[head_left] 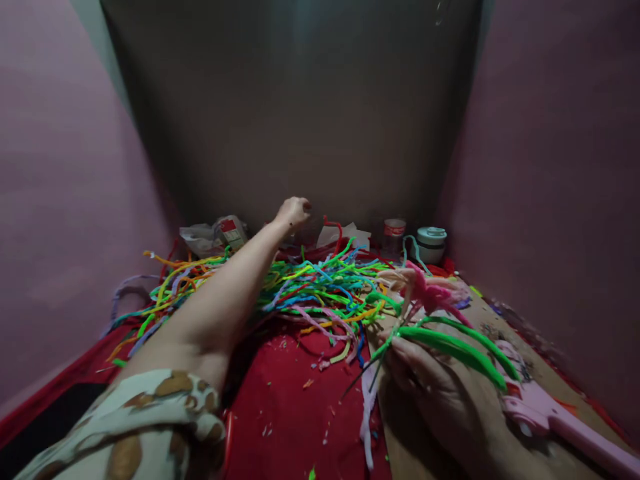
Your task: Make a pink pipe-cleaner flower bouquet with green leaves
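Note:
My left hand [294, 211] is stretched far forward over the back of the table, its fingers curled; whatever it may hold is too small or hidden to tell. At the right, my right hand [425, 373] pinches the stems of a pipe-cleaner flower, with green leaves [453, 347] spreading to the right and a pink bloom [431, 293] above. Thin stem ends poke out to the left of the fingers. A large pile of coloured pipe cleaners [320, 283] lies across the table beneath and beside my left forearm.
A pink glue gun [545, 410] lies at the right on a brown board [407, 440]. Along the back stand a clear cup [395, 230] and a mint lidded jar [431, 245], with plastic packets [220, 233] at back left. Scraps dot the red cloth [295, 427].

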Demonstrator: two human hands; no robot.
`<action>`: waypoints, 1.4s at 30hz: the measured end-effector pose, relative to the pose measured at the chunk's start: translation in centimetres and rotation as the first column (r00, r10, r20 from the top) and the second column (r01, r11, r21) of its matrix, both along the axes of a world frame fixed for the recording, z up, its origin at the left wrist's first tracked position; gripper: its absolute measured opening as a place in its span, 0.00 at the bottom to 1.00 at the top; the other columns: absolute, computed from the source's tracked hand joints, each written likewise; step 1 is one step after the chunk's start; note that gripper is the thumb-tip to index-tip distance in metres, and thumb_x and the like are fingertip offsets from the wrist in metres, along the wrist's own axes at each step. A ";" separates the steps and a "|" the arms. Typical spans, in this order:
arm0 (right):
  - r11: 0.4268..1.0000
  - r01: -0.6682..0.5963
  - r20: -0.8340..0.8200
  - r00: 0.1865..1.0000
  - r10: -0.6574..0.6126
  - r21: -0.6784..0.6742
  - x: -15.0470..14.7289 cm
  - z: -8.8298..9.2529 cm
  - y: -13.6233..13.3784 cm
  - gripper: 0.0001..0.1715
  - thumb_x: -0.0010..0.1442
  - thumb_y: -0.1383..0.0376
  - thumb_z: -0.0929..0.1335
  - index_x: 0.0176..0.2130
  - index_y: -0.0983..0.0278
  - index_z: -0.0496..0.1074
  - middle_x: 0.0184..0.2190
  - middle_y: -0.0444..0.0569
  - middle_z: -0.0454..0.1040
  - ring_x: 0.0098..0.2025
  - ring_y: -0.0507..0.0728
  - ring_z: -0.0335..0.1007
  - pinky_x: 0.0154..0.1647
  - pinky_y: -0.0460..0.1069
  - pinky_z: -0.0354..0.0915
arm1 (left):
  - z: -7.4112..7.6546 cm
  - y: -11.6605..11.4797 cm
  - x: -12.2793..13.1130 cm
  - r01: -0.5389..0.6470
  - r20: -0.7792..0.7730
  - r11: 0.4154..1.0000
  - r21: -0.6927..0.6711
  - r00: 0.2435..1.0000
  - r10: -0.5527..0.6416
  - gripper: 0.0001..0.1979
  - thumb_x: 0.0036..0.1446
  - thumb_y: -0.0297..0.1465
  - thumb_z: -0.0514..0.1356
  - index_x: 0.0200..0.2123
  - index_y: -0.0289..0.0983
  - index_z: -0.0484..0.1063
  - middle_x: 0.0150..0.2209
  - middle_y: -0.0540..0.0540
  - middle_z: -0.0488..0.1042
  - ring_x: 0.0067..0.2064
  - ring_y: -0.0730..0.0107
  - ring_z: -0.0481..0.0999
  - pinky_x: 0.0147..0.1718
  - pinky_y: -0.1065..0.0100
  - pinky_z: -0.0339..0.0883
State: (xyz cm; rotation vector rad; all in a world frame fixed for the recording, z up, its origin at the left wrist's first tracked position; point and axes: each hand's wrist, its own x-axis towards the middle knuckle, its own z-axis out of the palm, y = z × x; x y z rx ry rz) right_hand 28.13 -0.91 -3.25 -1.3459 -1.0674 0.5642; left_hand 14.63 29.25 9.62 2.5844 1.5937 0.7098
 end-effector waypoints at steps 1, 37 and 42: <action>0.998 -0.062 -0.134 0.989 0.059 -0.014 0.0 0.0 0.1 0.17 0.50 0.56 0.66 0.17 0.60 0.60 0.16 0.43 0.60 0.19 0.53 0.57 0.18 0.48 0.58 | 0.4 -1.1 -0.2 0.027 0.026 0.999 -0.026 0.999 -0.026 0.14 0.54 0.28 0.57 0.45 0.33 0.72 0.41 0.41 0.76 0.43 0.65 0.74 0.41 0.68 0.67; 0.816 -0.546 -0.435 0.698 0.568 0.189 -1.0 1.9 -1.1 0.15 0.49 0.60 0.69 0.18 0.63 0.63 0.17 0.41 0.59 0.19 0.49 0.51 0.19 0.46 0.50 | -10.1 -28.0 -1.6 0.839 0.907 0.350 -0.416 0.412 0.089 0.11 0.52 0.35 0.58 0.26 0.31 0.65 0.20 0.47 0.72 0.14 0.78 0.69 0.14 0.78 0.57; 0.771 -0.598 -0.360 0.685 0.633 0.218 -0.2 0.7 -0.5 0.11 0.53 0.64 0.67 0.22 0.63 0.65 0.19 0.40 0.60 0.20 0.49 0.52 0.21 0.45 0.51 | -10.0 -28.6 -1.5 0.823 0.914 0.404 -0.400 0.391 0.110 0.12 0.52 0.35 0.59 0.25 0.31 0.65 0.19 0.48 0.72 0.14 0.78 0.68 0.13 0.77 0.57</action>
